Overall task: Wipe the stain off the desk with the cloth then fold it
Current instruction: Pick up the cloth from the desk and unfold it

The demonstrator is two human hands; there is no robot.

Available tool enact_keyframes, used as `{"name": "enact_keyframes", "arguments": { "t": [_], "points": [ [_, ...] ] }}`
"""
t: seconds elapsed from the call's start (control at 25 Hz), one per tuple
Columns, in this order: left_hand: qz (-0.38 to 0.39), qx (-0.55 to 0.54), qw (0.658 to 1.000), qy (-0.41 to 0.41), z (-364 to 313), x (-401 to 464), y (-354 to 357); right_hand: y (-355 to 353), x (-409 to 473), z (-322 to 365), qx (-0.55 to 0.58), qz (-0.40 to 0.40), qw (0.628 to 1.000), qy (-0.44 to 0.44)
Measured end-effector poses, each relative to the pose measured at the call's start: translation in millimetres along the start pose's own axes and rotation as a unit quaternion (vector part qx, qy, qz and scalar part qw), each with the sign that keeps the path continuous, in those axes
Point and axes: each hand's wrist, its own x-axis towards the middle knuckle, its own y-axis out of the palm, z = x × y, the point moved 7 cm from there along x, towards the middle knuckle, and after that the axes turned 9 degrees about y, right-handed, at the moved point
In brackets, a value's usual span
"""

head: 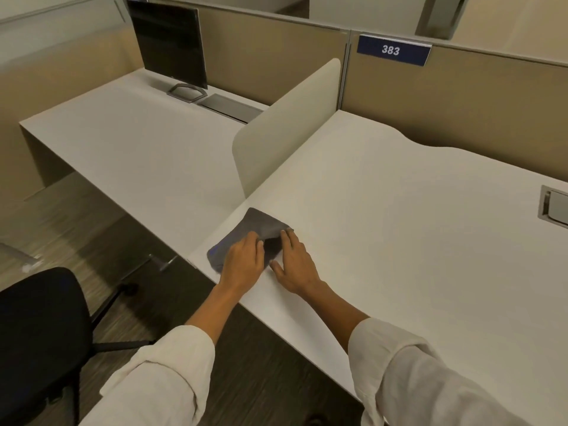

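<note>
A grey cloth (257,224) lies folded on the near left corner of the white desk (399,216), just in front of the low divider. My left hand (244,258) rests flat on the cloth's near half, fingers apart. My right hand (293,261) lies on the cloth's right edge, and its fingertips pinch a raised fold at the far right corner. No stain shows on the bare desk surface.
A cream divider (285,124) separates this desk from the neighbouring desk (138,142), which carries a dark monitor (170,41). A cable hatch (554,207) sits at the right edge. A black office chair (40,327) stands at lower left on the floor.
</note>
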Motion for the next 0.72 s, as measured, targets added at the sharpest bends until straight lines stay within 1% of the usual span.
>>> {"name": "enact_keyframes", "arguments": {
  "t": [0.08,0.12,0.24,0.32,0.36,0.4,0.44,0.48,0.52,0.56,0.6,0.72],
  "points": [
    [-0.009,-0.038,0.999,0.017,-13.4,14.1,-9.9,-13.1,9.5,5.3,0.115,-0.007,0.992,0.045],
    [-0.015,-0.055,0.998,0.025,-20.1,23.0,-15.3,-18.7,12.8,6.1,0.154,-0.009,0.986,0.068],
    [-0.037,-0.092,0.994,0.038,-40.7,53.0,-32.6,-33.2,16.7,5.8,0.219,0.013,0.97,0.107],
    [-0.059,-0.131,0.989,0.03,-55.8,69.8,-40.4,-42.3,9.6,6.5,0.267,0.052,0.956,0.109],
    [-0.068,-0.152,0.986,0.024,-64.2,76.7,-41.7,-44.4,4.8,6.6,0.315,0.083,0.937,0.122],
    [-0.073,-0.171,0.982,0.019,-74.1,82.7,-41.5,-47.6,-3.6,4.5,0.372,0.114,0.908,0.155],
    [-0.073,-0.19,0.979,0.017,-86.3,88.3,-39.5,-50.5,-11.9,2.6,0.397,0.141,0.889,0.18],
    [-0.069,-0.209,0.975,0.013,-98.1,93.0,-36.1,-53.9,-17.3,3.1,0.42,0.164,0.873,0.183],
    [-0.062,-0.23,0.971,0.007,-109.8,97.1,-32.2,-56.2,-17.1,1.7,0.401,0.17,0.884,0.169],
    [-0.053,-0.251,0.966,-0.002,-121.5,100.3,-27.8,-63.7,-21.4,2.2,0.399,0.17,0.886,0.164],
    [-0.044,-0.273,0.961,-0.013,-132.3,102.6,-23.5,-72.9,-23.8,0.5,0.402,0.147,0.889,0.161],
    [-0.025,-0.341,0.939,-0.03,-173.2,107.0,-9.2,-115.4,-41.0,-14.8,0.459,0.034,0.876,0.143]
  ]
}}
